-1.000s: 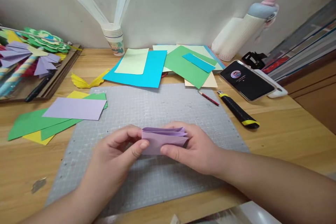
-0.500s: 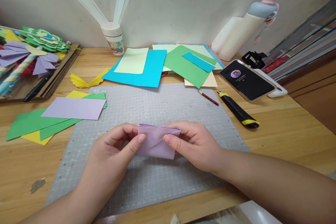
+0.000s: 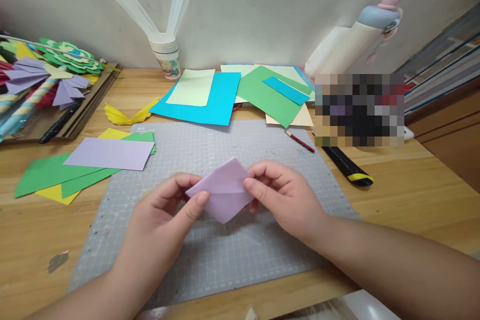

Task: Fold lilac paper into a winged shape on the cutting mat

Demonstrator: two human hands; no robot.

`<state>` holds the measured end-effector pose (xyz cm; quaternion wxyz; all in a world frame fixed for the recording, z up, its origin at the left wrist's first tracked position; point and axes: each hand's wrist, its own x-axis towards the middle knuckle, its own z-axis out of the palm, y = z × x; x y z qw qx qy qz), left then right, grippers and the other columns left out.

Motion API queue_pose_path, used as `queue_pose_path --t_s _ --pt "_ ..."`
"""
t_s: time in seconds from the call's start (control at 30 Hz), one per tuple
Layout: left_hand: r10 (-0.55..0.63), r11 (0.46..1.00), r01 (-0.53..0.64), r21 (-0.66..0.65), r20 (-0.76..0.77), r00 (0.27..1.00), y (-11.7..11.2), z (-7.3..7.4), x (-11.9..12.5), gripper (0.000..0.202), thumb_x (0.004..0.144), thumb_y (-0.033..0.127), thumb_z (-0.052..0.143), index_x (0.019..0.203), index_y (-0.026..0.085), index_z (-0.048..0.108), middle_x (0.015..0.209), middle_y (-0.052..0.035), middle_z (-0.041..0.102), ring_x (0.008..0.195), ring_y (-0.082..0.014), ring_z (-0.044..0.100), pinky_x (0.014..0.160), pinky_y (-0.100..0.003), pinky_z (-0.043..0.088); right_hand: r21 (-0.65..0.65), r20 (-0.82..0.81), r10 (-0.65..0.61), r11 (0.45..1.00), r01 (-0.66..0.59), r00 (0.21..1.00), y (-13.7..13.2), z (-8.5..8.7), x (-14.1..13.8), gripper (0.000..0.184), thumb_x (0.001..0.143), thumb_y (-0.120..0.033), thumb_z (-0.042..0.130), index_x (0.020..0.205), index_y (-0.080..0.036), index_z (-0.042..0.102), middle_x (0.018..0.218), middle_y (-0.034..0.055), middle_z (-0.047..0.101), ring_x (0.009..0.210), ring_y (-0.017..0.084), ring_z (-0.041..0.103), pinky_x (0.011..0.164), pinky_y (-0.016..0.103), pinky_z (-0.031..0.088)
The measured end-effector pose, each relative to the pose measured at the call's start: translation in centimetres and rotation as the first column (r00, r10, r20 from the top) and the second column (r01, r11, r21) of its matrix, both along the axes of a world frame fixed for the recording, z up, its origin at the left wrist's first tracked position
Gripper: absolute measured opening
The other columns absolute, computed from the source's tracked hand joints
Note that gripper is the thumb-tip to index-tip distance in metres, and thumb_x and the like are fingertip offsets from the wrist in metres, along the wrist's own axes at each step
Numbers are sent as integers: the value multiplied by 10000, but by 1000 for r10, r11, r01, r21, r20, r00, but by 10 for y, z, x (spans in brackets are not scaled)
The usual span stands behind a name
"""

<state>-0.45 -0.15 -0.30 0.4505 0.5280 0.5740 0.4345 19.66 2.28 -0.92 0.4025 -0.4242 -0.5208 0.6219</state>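
Note:
A folded piece of lilac paper is held just above the grey cutting mat, turned so it shows as a diamond. My left hand pinches its left corner between thumb and fingers. On the other side my right hand pinches the right corner. Both hands are closed on the paper over the middle of the mat.
Green, yellow and lilac sheets lie left of the mat. Blue and green sheets lie behind it, with a paper cup of white strips. A pencil and a utility knife sit at the right. Paper crafts fill a tray far left.
The lilac paper has been rotated from a flat horizontal rectangle to a diamond, and lifted slightly. Both hands kept their pinch and moved a little away from me.

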Motion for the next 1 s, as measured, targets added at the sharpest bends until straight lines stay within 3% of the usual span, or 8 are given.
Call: queue_pose_path --t_s 0.1,0.23,0.37,0.5,0.67,0.87,1.0 --pt "57 997 -52 -55 108 993 1 -4 0 179 779 426 709 801 251 675 766 27 660 692 -127 563 615 -191 469 -4 3 2 1000 -2 1000 4 -1 1 130 847 -329 630 821 -206 599 699 -30 597 589 98 560 554 229 473" --pt "131 990 -123 -69 130 983 1 -3 0 187 778 423 707 773 243 656 728 35 639 653 -117 550 562 -177 446 -76 41 246 967 -242 968 3 -2 1 88 826 -266 636 841 -195 586 779 -12 603 700 115 566 648 252 464" --pt "1 1000 -2 -7 -69 998 -1 2 1 154 805 385 664 759 237 667 703 20 644 641 -136 561 581 -217 454 -84 47 264 962 -260 963 0 1 1 248 809 -332 676 1000 -206 578 880 15 626 756 140 582 671 281 474" --pt "-113 991 124 48 -183 977 -4 3 3 110 806 326 640 747 242 680 718 9 665 693 -157 585 643 -246 472 -5 197 281 958 -285 939 -1 3 1 121 839 -305 618 856 -187 634 776 6 623 701 131 556 640 269 452" --pt "-148 989 148 -10 -127 981 -5 2 3 127 793 363 658 795 246 707 755 -6 701 705 -162 615 612 -239 479 115 293 290 935 -335 911 -4 6 2 108 846 -230 574 765 -184 628 662 -32 568 604 98 493 564 233 402" --pt "-205 970 201 -137 -17 979 -5 5 5 170 769 383 685 703 227 701 644 3 676 589 -131 584 526 -209 452 89 233 312 936 -340 921 -8 7 1 86 851 -270 602 851 -188 626 726 -14 607 647 111 544 593 242 451" --pt "-236 958 232 -166 -2 972 -6 7 8 163 754 365 681 686 217 699 638 -4 673 582 -132 580 517 -212 445 49 230 307 944 -326 923 -10 7 0 101 855 -266 584 791 -188 593 673 -24 563 606 101 508 546 229 423"
